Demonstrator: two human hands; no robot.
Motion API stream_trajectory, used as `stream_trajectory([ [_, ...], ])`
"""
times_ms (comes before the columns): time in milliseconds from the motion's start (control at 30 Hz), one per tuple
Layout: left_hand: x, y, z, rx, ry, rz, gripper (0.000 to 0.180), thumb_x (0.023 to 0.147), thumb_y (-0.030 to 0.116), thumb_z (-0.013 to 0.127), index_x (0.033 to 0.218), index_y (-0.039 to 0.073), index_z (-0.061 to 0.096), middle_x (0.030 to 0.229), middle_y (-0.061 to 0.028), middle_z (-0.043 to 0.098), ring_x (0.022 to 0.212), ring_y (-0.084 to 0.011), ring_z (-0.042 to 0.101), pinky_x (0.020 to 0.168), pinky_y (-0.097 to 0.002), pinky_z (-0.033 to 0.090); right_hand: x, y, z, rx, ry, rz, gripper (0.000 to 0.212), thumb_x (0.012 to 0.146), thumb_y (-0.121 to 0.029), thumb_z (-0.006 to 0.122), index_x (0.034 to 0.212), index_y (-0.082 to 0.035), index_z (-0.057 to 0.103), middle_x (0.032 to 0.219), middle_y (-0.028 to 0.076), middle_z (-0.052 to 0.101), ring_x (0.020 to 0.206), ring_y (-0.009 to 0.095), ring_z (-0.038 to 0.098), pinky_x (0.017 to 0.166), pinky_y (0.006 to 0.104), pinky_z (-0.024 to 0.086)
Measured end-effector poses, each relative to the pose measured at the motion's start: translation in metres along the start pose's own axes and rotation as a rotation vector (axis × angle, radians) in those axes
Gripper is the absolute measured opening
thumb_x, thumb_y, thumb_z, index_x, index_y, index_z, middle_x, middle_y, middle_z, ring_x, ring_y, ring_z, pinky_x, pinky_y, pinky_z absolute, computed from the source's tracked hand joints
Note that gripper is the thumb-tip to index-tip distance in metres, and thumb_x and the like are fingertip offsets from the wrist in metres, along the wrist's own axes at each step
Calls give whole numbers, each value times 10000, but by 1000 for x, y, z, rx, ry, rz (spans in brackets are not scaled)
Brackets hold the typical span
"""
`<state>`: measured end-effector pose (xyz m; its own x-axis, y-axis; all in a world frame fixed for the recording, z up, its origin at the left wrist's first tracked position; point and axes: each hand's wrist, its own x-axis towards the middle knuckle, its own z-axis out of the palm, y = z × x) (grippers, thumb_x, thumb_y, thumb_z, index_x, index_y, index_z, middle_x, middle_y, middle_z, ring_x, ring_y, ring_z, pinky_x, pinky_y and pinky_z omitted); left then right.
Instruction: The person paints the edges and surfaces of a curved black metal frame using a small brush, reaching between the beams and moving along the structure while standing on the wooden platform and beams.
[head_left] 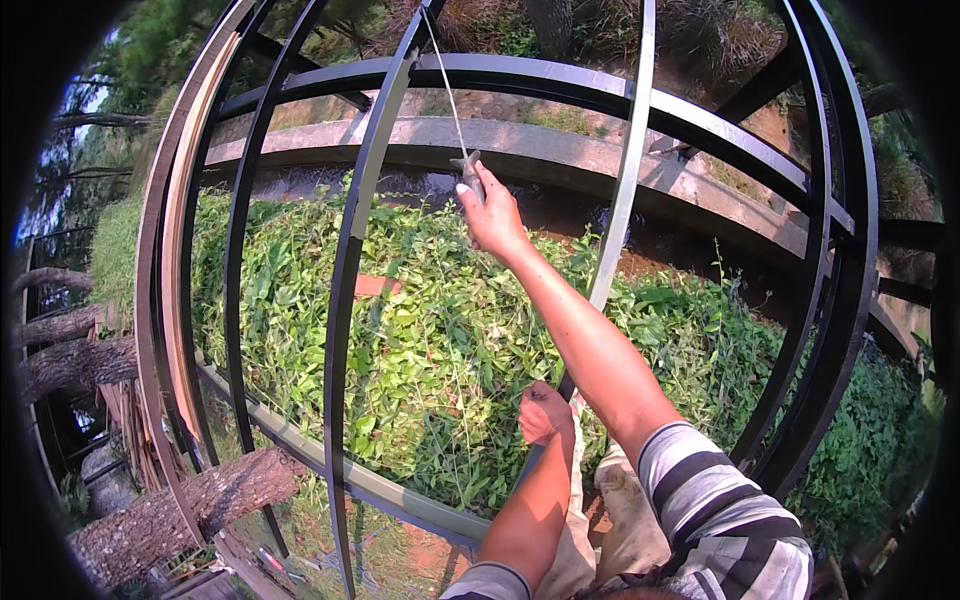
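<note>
My right hand (492, 215) reaches far forward, closed round a grey welding electrode holder (470, 165). A thin pale rod (450, 95) runs from its jaws up to the top of a dark metal bar (368, 190), near the upper picture edge. Whether the rod's tip touches the metal is too small to tell. Nearer to me, my left hand (546, 413) is closed on a second metal bar (618, 200). That bar slants down from the top and passes partly behind my hand and forearm. Both bars cross a curved-looking black crossbeam (530, 75).
More dark bars (240, 230) stand at the left, beside a pale wooden plank (180, 220). Black uprights (830, 250) rise at the right. Leafy plants (430, 320) cover the ground below, before a ditch with a concrete edge (540, 145). Logs (190, 510) lie lower left.
</note>
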<state>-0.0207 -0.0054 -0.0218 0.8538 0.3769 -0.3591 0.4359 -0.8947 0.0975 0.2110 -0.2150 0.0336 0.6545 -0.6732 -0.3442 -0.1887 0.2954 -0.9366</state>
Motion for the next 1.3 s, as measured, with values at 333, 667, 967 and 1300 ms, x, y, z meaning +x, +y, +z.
stream_trajectory([
  [333, 2, 4, -6, 17, 19, -3, 354, 903, 405, 508, 868, 152, 752, 771, -143, 735, 724, -381, 712, 665, -515, 558, -12, -57, 6, 990, -232, 309, 246, 1107, -392, 406, 1245, -190, 387, 781, 51, 503, 546, 110, 449, 454, 267, 391],
  [667, 4, 7, -27, -2, -146, 2, 384, 915, 449, 450, 880, 171, 713, 780, -143, 732, 729, -401, 703, 642, -548, 528, -6, -88, 107, 1385, -279, 287, 271, 1101, -410, 424, 1153, -148, 377, 833, 47, 464, 601, 91, 439, 482, 238, 382],
  [967, 4, 12, -40, -25, -279, -74, 422, 942, 481, 454, 957, 167, 735, 892, -165, 747, 838, -422, 711, 765, -551, 556, 64, -70, 79, 1633, -475, 323, 375, 1101, -429, 412, 1060, -62, 477, 764, 17, 430, 555, 85, 408, 451, 225, 370],
  [1300, 0, 14, -31, 21, -295, -60, 414, 936, 491, 457, 971, 197, 747, 888, -158, 751, 879, -416, 724, 784, -542, 566, 70, -67, 54, 1017, -113, 124, 318, 1096, -387, 454, 1042, -76, 415, 738, 20, 466, 535, 91, 419, 451, 245, 371],
])
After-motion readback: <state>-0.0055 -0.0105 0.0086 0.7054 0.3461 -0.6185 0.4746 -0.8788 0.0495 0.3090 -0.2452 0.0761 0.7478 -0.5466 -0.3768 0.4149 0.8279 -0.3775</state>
